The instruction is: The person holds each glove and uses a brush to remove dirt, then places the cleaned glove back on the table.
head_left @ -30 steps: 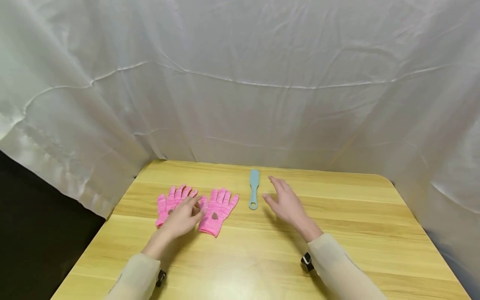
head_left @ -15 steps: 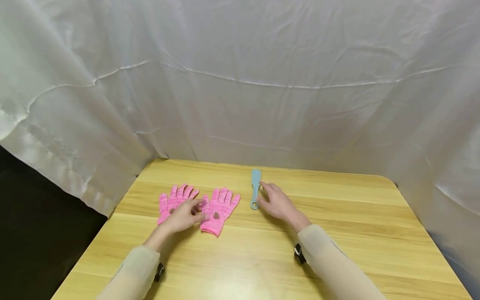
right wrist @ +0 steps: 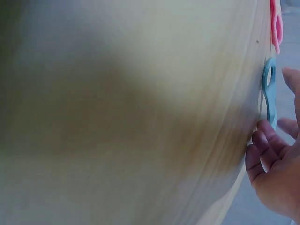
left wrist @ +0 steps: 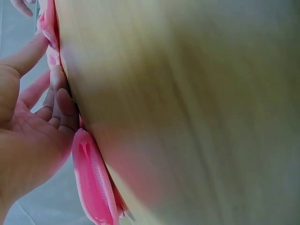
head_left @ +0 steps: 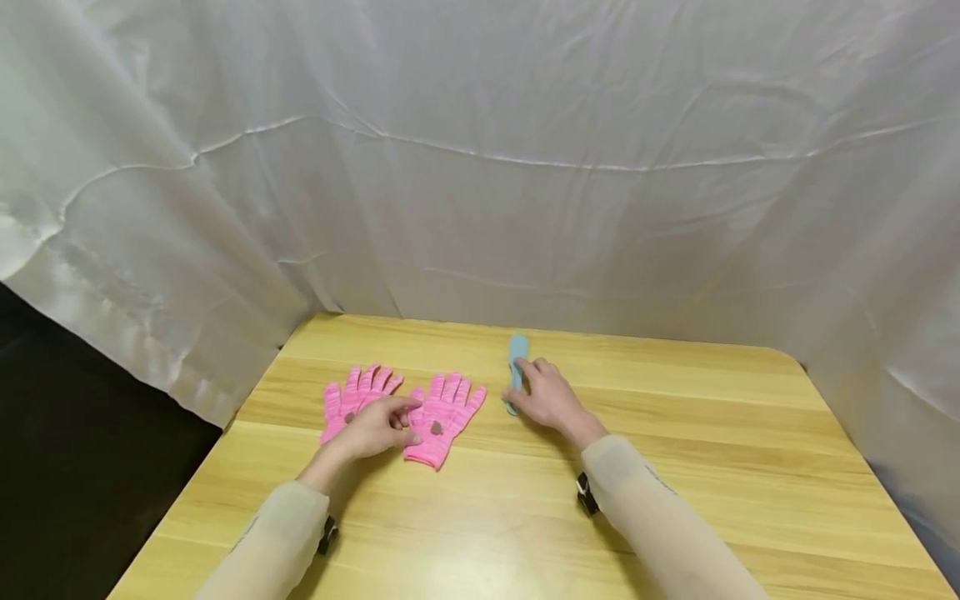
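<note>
Two pink knitted gloves lie flat and side by side at the table's left: the left glove [head_left: 363, 392] and the right glove [head_left: 448, 412], each with a small brown patch. My left hand [head_left: 375, 427] is over them, partly covering the left glove. Its thumb and index finger reach onto the right glove's edge, spread apart. To the right lies a flat light-blue paddle-shaped tool [head_left: 518, 346] with a ring-shaped handle end [right wrist: 269, 70]. My right hand [head_left: 551, 398] reaches over its handle from the right, thumb and fingers apart. Its fingertips are beside the tool; contact is unclear.
The wooden table [head_left: 495, 525] has a rounded far right corner. A pale grey curtain [head_left: 480, 225] hangs behind it and along both sides. At the lower left is a black area [head_left: 82, 467]. A dark wrist device [head_left: 587, 493] sits under the right sleeve.
My right hand has moved left, from beside the light-blue tool to over its handle. My left hand stays at the gloves with little movement. The view has shifted slightly.
</note>
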The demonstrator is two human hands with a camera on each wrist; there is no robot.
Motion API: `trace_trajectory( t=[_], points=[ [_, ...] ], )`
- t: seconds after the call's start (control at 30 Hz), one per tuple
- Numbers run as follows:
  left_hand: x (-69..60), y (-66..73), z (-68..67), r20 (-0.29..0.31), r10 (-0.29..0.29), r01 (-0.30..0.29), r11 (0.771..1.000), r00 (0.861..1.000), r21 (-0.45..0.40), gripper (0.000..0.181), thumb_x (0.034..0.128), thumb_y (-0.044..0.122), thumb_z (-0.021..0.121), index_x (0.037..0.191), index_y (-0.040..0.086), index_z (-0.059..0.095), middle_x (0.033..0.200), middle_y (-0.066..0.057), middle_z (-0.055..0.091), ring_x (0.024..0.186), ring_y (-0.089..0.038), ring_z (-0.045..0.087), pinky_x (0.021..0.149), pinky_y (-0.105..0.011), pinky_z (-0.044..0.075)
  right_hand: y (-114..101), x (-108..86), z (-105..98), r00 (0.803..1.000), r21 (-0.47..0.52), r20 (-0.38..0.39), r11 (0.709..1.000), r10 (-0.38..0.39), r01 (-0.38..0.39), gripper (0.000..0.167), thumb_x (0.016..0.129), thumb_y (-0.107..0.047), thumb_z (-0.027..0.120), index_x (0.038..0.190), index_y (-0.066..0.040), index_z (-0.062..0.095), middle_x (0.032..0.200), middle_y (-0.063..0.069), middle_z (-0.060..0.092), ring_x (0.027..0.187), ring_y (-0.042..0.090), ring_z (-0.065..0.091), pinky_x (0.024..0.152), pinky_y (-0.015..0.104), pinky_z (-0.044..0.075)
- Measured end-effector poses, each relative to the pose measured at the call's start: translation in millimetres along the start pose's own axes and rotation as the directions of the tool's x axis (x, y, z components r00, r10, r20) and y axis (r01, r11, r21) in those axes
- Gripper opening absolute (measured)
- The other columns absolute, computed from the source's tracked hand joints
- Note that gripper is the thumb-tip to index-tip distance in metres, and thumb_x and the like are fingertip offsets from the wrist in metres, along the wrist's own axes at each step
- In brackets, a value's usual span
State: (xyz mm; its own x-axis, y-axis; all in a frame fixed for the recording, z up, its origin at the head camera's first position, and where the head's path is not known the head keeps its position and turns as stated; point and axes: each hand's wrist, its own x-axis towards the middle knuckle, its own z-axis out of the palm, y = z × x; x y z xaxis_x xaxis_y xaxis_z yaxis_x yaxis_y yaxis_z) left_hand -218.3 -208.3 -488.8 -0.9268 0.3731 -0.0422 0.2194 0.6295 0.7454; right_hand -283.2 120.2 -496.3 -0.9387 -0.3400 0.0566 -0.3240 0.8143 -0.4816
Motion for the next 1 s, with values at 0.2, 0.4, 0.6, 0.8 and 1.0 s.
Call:
trace_trajectory(
  t=[0.2,0.4,0.6,0.8,1.0],
  points=[
    [0.4,3.1,3.7,-0.009,-0.050,0.050,0.999,0.999,0.001,0.063,0.0858,0.008,0.084,0.141,-0.006,0.058,0.093,-0.002,0.063,0.085,-0.014,0.057,0.074,-0.024,0.051,-1.8,3.3,3.6,1.000,-0.032,-0.020,0.999,0.019,-0.020,0.077,0.099,-0.039,0.069,0.159,-0.003,0.038,0.128,0.021,0.056,0.103,0.030,0.053,0.088,0.045,0.052],
    [0.5,4.6,3.9,-0.019,-0.080,0.080,0.997,0.997,-0.024,0.060,0.0860,0.002,0.082,0.140,-0.006,0.058,0.091,-0.002,0.063,0.083,-0.015,0.058,0.072,-0.023,0.051,-0.2,3.7,3.8,0.999,-0.010,-0.007,0.999,0.046,-0.046,0.069,0.100,-0.028,0.066,0.159,-0.004,0.039,0.119,0.021,0.055,0.087,0.025,0.053,0.078,0.041,0.051],
    [-0.7,5.6,3.6,-0.026,-0.093,0.093,0.996,0.995,-0.015,0.054,0.0875,-0.003,0.078,0.138,-0.006,0.059,0.092,-0.004,0.065,0.084,-0.015,0.060,0.071,-0.024,0.053,0.2,3.2,3.5,0.997,0.021,-0.003,0.997,0.074,-0.074,0.066,0.100,-0.022,0.064,0.159,-0.005,0.040,0.113,0.020,0.056,0.079,0.024,0.051,0.071,0.038,0.050],
    [-1.4,7.5,5.9,-0.038,-0.097,0.097,0.995,0.995,-0.007,0.048,0.0880,-0.007,0.071,0.135,-0.007,0.061,0.092,-0.003,0.066,0.084,-0.014,0.061,0.071,-0.024,0.053,2.7,3.7,5.4,0.996,0.023,-0.004,0.996,0.084,-0.084,0.065,0.101,-0.023,0.063,0.159,-0.006,0.040,0.111,0.019,0.056,0.078,0.024,0.051,0.069,0.037,0.048],
    [-1.8,6.6,0.6,-0.079,-0.079,0.069,0.989,0.994,-0.129,0.050,0.0845,-0.009,0.068,0.134,-0.009,0.061,0.095,-0.009,0.065,0.086,-0.017,0.059,0.067,-0.021,0.050,5.5,3.3,5.5,0.996,0.030,-0.014,0.996,0.086,-0.086,0.065,0.101,-0.023,0.063,0.159,-0.006,0.040,0.108,0.017,0.055,0.077,0.023,0.050,0.067,0.035,0.046]
  ],
)
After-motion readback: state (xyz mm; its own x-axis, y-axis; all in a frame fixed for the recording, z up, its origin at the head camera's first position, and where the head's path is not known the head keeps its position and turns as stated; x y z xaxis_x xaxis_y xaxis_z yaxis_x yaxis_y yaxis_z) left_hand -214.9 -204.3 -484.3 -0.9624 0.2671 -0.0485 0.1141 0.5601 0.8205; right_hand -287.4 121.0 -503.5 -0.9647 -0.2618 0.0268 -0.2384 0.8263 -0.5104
